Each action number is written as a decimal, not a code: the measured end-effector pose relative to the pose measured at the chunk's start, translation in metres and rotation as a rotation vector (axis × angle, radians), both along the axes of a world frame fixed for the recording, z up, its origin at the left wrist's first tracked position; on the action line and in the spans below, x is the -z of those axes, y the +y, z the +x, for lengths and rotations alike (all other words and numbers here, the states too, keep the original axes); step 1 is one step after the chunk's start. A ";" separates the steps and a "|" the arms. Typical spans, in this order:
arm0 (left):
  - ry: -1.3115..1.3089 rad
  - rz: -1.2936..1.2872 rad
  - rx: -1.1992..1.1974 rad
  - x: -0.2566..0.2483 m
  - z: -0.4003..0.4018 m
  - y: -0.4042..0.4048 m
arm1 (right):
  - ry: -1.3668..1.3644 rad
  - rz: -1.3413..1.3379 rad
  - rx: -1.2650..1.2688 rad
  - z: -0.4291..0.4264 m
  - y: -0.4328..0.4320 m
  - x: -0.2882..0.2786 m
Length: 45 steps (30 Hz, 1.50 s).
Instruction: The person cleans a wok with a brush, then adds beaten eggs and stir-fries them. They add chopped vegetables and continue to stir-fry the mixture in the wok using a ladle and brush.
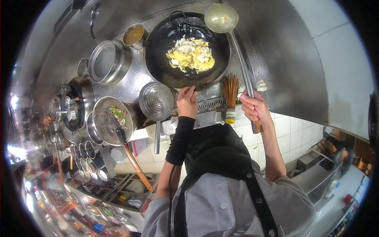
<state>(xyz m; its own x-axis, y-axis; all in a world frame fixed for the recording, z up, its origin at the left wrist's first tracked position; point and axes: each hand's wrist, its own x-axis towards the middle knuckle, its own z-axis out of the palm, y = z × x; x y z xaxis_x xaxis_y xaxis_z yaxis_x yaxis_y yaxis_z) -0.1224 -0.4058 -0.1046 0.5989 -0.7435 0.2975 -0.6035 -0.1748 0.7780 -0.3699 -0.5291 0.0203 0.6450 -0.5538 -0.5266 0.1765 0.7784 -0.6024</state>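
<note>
My right hand (255, 107) grips the handle of a long metal ladle (221, 18) near its wooden end. The ladle's bowl hangs over the far right rim of a black wok (157, 63), with bits of food in it. Scrambled egg and white rice (192, 56) lie in a heap in the wok. My left hand (187, 100), in a black sleeve, is at the wok's near rim with its fingers loosely curled. Whether it touches the rim or a handle is not clear. A bamboo wok brush (231, 91) stands between my hands.
Left of my left hand rests a perforated skimmer (156, 100). Beyond it is a pan (100, 118) holding chopped greens, a wooden-handled utensil (137, 166) across its rim. A pot (103, 62) and a cup of brown liquid (133, 35) stand left of the wok. Other people (345, 155) are in the background.
</note>
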 end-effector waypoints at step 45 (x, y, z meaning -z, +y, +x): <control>-0.515 0.346 0.162 0.010 -0.014 -0.004 | 0.523 -0.803 -0.352 -0.019 0.020 -0.002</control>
<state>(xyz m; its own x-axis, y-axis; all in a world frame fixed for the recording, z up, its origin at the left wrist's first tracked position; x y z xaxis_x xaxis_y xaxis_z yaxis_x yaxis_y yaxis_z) -0.1367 -0.4097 -0.1142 0.3151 -0.9173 0.2436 -0.9247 -0.2389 0.2965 -0.3885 -0.5088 0.0227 0.6352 -0.6907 -0.3456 -0.4190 0.0677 -0.9055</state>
